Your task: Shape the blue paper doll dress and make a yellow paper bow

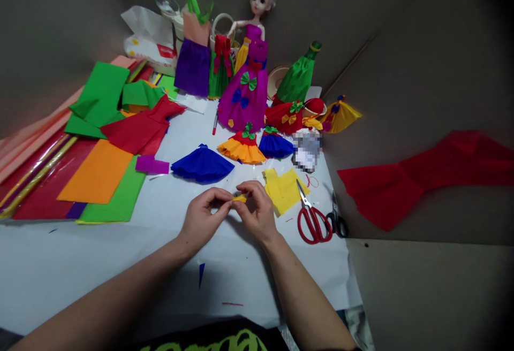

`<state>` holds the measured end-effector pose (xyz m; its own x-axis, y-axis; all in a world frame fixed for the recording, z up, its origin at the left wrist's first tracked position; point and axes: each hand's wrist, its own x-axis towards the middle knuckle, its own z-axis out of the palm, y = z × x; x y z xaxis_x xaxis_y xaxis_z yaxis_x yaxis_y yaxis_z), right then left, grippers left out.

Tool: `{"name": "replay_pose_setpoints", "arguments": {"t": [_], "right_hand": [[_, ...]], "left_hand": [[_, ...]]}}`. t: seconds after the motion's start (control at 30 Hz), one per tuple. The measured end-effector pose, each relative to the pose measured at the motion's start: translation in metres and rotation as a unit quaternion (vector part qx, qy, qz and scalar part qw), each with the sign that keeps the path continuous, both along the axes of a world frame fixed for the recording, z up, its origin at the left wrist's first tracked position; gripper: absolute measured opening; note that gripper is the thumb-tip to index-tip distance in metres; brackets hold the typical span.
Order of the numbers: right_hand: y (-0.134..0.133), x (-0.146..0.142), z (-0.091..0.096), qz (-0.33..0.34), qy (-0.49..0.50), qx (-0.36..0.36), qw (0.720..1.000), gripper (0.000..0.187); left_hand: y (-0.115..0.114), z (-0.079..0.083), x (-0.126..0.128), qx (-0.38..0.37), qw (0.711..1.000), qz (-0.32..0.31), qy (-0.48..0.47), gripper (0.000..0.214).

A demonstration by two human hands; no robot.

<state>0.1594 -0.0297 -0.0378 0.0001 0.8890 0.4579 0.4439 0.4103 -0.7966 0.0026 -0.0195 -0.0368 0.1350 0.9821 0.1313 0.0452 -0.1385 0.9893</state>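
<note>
My left hand (206, 212) and my right hand (257, 209) meet over the white table, pinching a small piece of yellow crepe paper (240, 198) between thumbs and fingertips. Most of that piece is covered by my fingers. Just beyond them lies a blue paper doll skirt (203, 165). To the right of my right hand are flat yellow crepe paper pieces (283, 188), with red-handled scissors (314, 224) partly on them. A second pair of scissors with dark handles (339, 223) lies beside the red ones.
Crepe paper sheets in several colours (94, 172) cover the table's left. At the back stand a doll (262, 0), a purple paper dress (244, 97) and a green paper-wrapped bottle (299, 75). Small paper dresses (243, 147) sit in front. Red paper (417, 177) is off the table's right side.
</note>
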Motion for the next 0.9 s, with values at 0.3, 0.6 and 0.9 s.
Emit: {"name": "replay_pose_setpoints", "arguments": {"t": [0.3,0.6,0.9], "right_hand": [[-0.0005,-0.0022,-0.0006,0.01,0.011,-0.009,1.0,0.013],[-0.0009,-0.0031,0.0018,0.016,0.007,-0.002,1.0,0.011],[-0.0023,-0.0039,0.0056,0.041,-0.001,-0.023,0.999,0.011]], "left_hand": [[-0.0002,0.0017,-0.001,-0.005,1.0,-0.003,0.002,0.005],[-0.0003,-0.0007,-0.0008,-0.001,1.0,-0.009,0.007,0.004],[-0.0005,-0.001,-0.0017,-0.006,1.0,0.004,0.002,0.004]]}}
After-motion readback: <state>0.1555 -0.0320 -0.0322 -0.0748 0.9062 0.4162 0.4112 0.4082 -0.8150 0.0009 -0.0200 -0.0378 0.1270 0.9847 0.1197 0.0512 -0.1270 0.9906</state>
